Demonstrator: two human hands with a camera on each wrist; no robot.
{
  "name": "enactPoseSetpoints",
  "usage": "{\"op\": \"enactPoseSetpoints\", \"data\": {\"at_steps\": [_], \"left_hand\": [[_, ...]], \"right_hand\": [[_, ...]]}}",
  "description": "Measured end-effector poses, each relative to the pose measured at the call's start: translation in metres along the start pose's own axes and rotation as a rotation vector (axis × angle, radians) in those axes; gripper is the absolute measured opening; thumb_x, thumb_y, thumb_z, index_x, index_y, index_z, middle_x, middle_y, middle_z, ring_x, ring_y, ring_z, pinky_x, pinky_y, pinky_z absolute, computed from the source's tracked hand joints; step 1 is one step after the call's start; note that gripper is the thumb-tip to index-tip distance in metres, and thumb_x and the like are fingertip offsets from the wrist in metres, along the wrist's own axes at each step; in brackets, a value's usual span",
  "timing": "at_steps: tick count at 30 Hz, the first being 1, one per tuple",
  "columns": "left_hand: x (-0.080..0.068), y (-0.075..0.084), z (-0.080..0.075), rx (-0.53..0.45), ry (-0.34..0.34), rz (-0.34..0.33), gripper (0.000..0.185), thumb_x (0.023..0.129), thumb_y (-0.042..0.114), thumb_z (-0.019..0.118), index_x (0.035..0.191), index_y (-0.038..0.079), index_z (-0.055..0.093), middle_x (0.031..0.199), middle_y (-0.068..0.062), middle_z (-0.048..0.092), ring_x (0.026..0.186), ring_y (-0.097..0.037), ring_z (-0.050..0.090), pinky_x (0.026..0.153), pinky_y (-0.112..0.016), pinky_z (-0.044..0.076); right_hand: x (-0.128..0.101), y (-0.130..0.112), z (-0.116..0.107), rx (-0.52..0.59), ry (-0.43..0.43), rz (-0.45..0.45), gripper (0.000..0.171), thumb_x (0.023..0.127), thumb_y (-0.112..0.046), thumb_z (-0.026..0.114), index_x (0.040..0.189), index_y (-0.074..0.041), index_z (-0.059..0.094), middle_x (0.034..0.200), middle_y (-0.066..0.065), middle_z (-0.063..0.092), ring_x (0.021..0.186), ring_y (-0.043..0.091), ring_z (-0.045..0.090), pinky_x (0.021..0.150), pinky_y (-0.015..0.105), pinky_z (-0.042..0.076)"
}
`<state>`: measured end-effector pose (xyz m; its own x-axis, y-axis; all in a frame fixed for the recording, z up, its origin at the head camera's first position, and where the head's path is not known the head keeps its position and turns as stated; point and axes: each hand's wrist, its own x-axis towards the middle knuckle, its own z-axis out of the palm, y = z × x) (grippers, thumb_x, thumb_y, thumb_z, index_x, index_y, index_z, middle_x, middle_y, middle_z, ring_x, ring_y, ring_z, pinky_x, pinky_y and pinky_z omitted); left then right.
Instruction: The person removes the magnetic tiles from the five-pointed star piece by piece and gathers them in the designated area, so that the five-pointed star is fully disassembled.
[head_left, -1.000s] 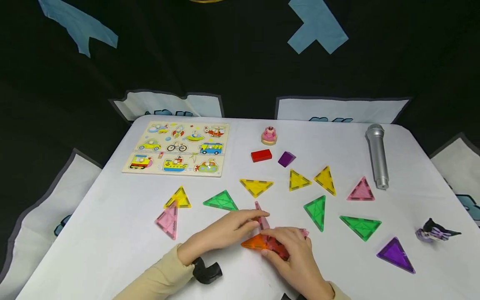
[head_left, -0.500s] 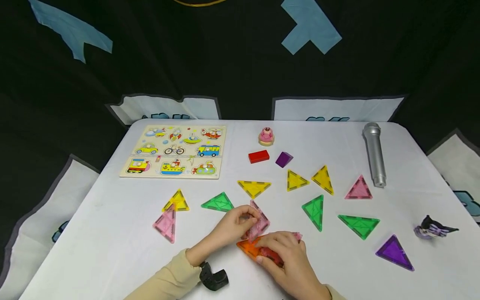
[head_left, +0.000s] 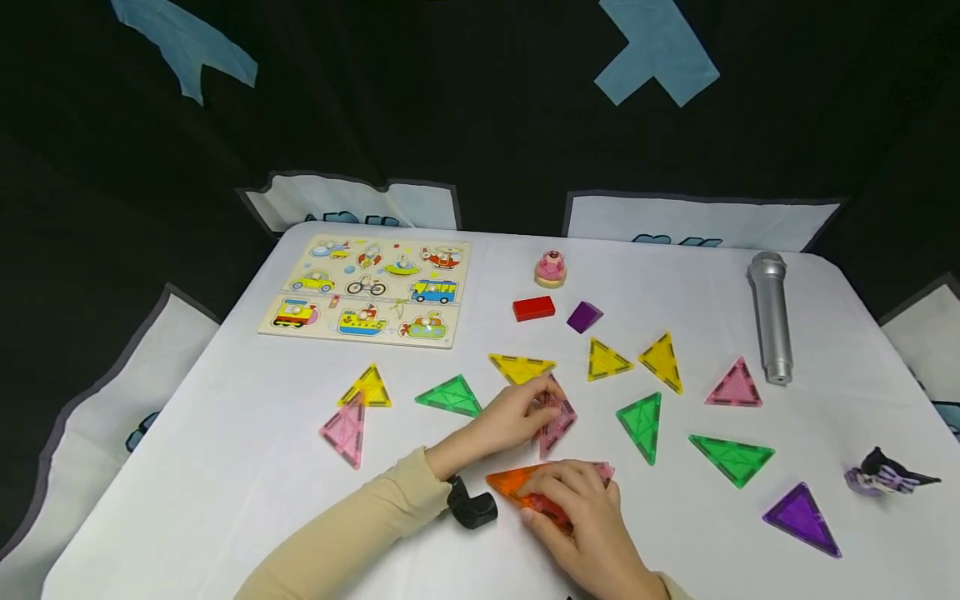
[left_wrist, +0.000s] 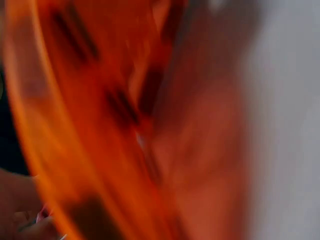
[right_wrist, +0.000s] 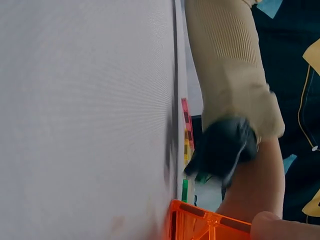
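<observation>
My left hand (head_left: 517,417) pinches a translucent pink triangle magnetic tile (head_left: 558,425) by its upper left edge, just beyond the right hand. With curled fingers my right hand (head_left: 588,517) grips an orange triangle magnetic tile (head_left: 510,480); pink and red tile parts show beneath and behind its fingers, so how they join is hidden. Very close and blurred, the orange tile (left_wrist: 80,100) fills much of the left wrist view. In the right wrist view, the thumb (right_wrist: 280,227) presses on the orange tile (right_wrist: 210,225) at the bottom edge.
Around the hands lie several yellow, green, pink and purple triangle tiles, among them a green one (head_left: 639,427) and a yellow one (head_left: 521,367). Farther back are a wooden vehicle puzzle (head_left: 367,287), red block (head_left: 534,308), purple block (head_left: 584,317), pink toy (head_left: 551,269) and silver microphone (head_left: 772,321).
The left hand has moved the pink tile from beside the orange tile away from the body and to the right. The right hand stays on the orange tile. The head view has shifted slightly.
</observation>
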<state>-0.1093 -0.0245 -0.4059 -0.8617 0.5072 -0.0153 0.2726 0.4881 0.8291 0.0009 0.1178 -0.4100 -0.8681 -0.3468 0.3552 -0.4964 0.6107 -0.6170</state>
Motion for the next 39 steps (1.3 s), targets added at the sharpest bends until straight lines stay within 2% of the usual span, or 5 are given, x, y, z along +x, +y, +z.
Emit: {"op": "enactPoseSetpoints", "data": {"at_steps": [7, 17, 24, 28, 39], "left_hand": [[-0.006, 0.008, -0.008, 0.412, 0.045, -0.026, 0.046, 0.087, 0.031, 0.06, 0.13, 0.02, 0.049, 0.093, 0.0, 0.058, 0.069, -0.013, 0.051, 0.057, -0.023, 0.043], [-0.074, -0.008, -0.035, 0.037, -0.334, 0.116, 0.045, 0.077, 0.031, 0.071, 0.118, 0.016, 0.058, 0.069, 0.011, 0.053, 0.052, 0.001, 0.044, 0.05, -0.016, 0.039], [-0.09, -0.022, -0.019, 0.138, -0.041, 0.134, 0.023, 0.081, 0.025, 0.067, 0.102, 0.016, 0.069, 0.078, 0.014, 0.06, 0.059, 0.002, 0.044, 0.054, -0.015, 0.039], [-0.09, -0.026, -0.018, 0.031, 0.042, 0.095, 0.021, 0.083, 0.027, 0.064, 0.099, 0.015, 0.07, 0.09, 0.008, 0.067, 0.071, 0.001, 0.055, 0.063, -0.018, 0.046], [-0.091, -0.036, -0.038, -0.331, -0.011, -0.027, 0.019, 0.076, 0.012, 0.072, 0.091, 0.001, 0.071, 0.081, -0.005, 0.069, 0.071, -0.01, 0.064, 0.06, -0.025, 0.051]], "right_hand": [[0.0, 0.0, 0.0, 0.028, -0.01, 0.041, 0.021, 0.075, -0.023, 0.075, 0.089, -0.033, 0.063, 0.101, -0.024, 0.052, 0.1, 0.004, 0.042, 0.066, 0.034, 0.023], [0.002, 0.001, -0.005, 0.049, 0.014, 0.084, 0.024, 0.075, -0.023, 0.075, 0.093, -0.032, 0.062, 0.102, -0.023, 0.054, 0.102, 0.005, 0.043, 0.068, 0.037, 0.025], [0.002, -0.001, -0.002, 0.094, 0.02, 0.072, 0.026, 0.075, -0.021, 0.074, 0.096, -0.031, 0.063, 0.101, -0.022, 0.055, 0.099, 0.007, 0.045, 0.069, 0.035, 0.027], [0.001, -0.002, -0.002, 0.116, -0.002, 0.122, 0.028, 0.074, -0.02, 0.075, 0.095, -0.033, 0.062, 0.1, -0.024, 0.054, 0.099, 0.005, 0.045, 0.069, 0.034, 0.029], [0.003, 0.0, -0.001, 0.26, -0.05, 0.093, 0.023, 0.076, -0.024, 0.073, 0.095, -0.029, 0.061, 0.101, -0.018, 0.057, 0.097, 0.005, 0.051, 0.082, 0.035, 0.044]]}}
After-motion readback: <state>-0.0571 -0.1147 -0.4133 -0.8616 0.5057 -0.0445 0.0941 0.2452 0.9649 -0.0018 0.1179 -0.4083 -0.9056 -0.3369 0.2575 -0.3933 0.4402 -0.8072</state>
